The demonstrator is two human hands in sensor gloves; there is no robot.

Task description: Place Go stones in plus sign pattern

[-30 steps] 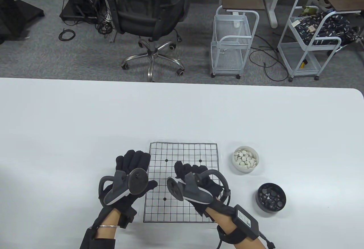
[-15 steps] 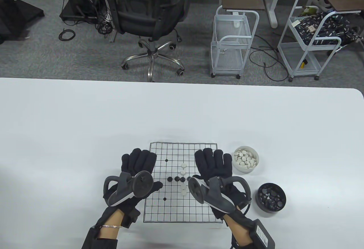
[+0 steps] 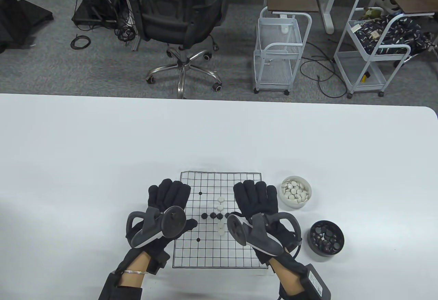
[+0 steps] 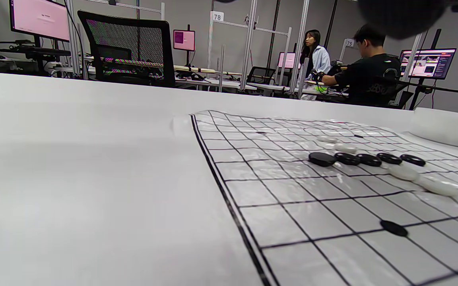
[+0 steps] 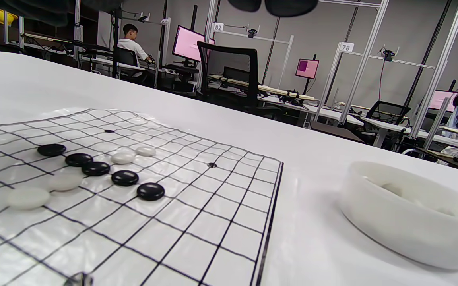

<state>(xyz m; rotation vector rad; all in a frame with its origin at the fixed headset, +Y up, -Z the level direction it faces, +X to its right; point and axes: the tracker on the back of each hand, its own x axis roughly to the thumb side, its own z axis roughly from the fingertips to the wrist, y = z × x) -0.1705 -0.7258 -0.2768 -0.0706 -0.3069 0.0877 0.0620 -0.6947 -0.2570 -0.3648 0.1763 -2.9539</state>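
Note:
A paper Go board (image 3: 219, 248) lies on the white table. On it a row of black stones (image 3: 212, 215) crosses a column of white stones (image 3: 220, 200), forming a plus. The right wrist view shows the black row (image 5: 96, 168) and white stones (image 5: 28, 197); the left wrist view shows them too (image 4: 366, 159). My left hand (image 3: 167, 194) lies flat and empty at the board's left edge. My right hand (image 3: 255, 194) lies flat and empty on the board's right part.
A white bowl of white stones (image 3: 296, 192) and a black bowl of black stones (image 3: 326, 237) stand right of the board. The white bowl also shows in the right wrist view (image 5: 408, 214). An office chair and wire carts stand beyond the table's far edge.
A second ago my right hand covered the board's middle. It moved right and opened flat, uncovering the plus of stones. My left hand shifted slightly right. Little changed in the last half second.

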